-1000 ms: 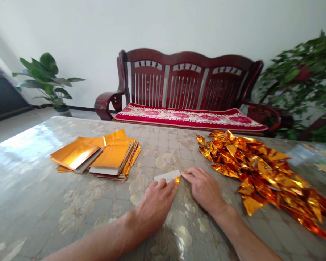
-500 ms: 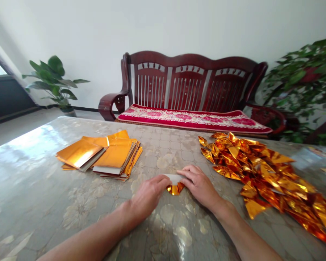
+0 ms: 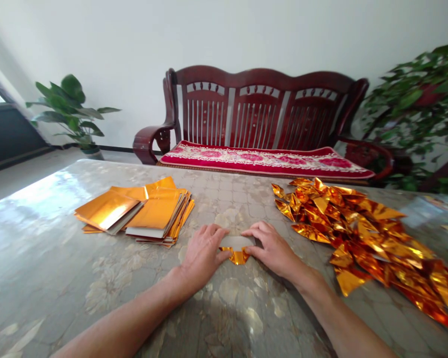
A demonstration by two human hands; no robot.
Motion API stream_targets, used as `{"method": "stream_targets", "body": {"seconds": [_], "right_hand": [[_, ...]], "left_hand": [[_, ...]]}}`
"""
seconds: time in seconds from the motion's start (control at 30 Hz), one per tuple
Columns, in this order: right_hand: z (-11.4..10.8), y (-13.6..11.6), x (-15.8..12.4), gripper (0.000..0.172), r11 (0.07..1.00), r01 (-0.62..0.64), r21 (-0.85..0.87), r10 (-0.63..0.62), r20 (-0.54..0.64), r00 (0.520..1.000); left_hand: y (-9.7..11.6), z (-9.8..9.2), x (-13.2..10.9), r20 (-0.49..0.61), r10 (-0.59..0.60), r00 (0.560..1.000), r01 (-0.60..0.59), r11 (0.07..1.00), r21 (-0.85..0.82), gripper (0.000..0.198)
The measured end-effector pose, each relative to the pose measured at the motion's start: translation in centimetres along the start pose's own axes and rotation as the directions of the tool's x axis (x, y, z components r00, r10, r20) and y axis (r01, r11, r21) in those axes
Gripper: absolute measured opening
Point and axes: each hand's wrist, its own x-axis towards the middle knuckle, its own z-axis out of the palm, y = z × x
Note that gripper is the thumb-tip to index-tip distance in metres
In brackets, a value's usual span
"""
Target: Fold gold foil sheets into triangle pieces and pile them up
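Note:
Between my hands, on the table, is a sheet of gold foil paper (image 3: 239, 256), partly folded, with its pale grey back facing up and a gold flap along the near edge. My left hand (image 3: 205, 251) holds its left end, thumb on the gold flap and fingers at the far side. At the right end, my right hand (image 3: 271, 248) grips it in the same way. A stack of flat gold foil sheets (image 3: 153, 211) lies to the left. On the right spreads a heap of folded gold foil pieces (image 3: 358, 228).
The table (image 3: 134, 278) has a glossy, floral-patterned cover. A clear plastic bag (image 3: 429, 211) lies at its right edge. Behind the table stands a dark wooden bench (image 3: 257, 114) with a red patterned cushion (image 3: 269, 159). Potted plants (image 3: 72, 107) flank it.
My left hand has shifted slightly, its fingers now further apart with the thumb on the gold flap. More of the pale back shows between my hands. The view has tilted slightly.

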Motion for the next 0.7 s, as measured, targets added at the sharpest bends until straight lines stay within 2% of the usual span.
{"method": "stream_targets", "body": {"seconds": [0.07, 0.17, 0.23, 0.37, 0.7], "right_hand": [[0.0, -0.3, -0.1, 0.029, 1.000, 0.013, -0.020, -0.013, -0.017, 1.000], [-0.1, -0.8, -0.5, 0.022, 0.996, 0.025, -0.083, -0.030, -0.063, 0.998], [-0.1, -1.1, -0.7, 0.015, 0.993, 0.025, -0.113, -0.032, -0.065, 0.997], [0.0, -1.4, -0.8, 0.007, 0.996, -0.005, -0.084, 0.005, 0.002, 1.000], [0.0, -1.7, -0.8, 0.017, 0.995, -0.047, -0.093, 0.054, 0.069, 0.996]], "left_hand": [[0.3, -0.1, -0.1, -0.015, 0.018, 1.000, -0.017, 0.999, 0.029, 0.033], [1.0, -0.1, -0.4, 0.074, 0.068, 0.995, -0.071, 0.997, 0.038, 0.011], [1.3, 0.0, -0.6, 0.134, 0.082, 0.988, -0.087, 0.996, 0.031, 0.017], [1.5, 0.2, -0.7, 0.138, 0.039, 0.990, -0.042, 0.999, 0.019, 0.016], [1.1, 0.5, -0.2, 0.141, 0.013, 0.990, -0.013, 1.000, -0.005, 0.021]]}}
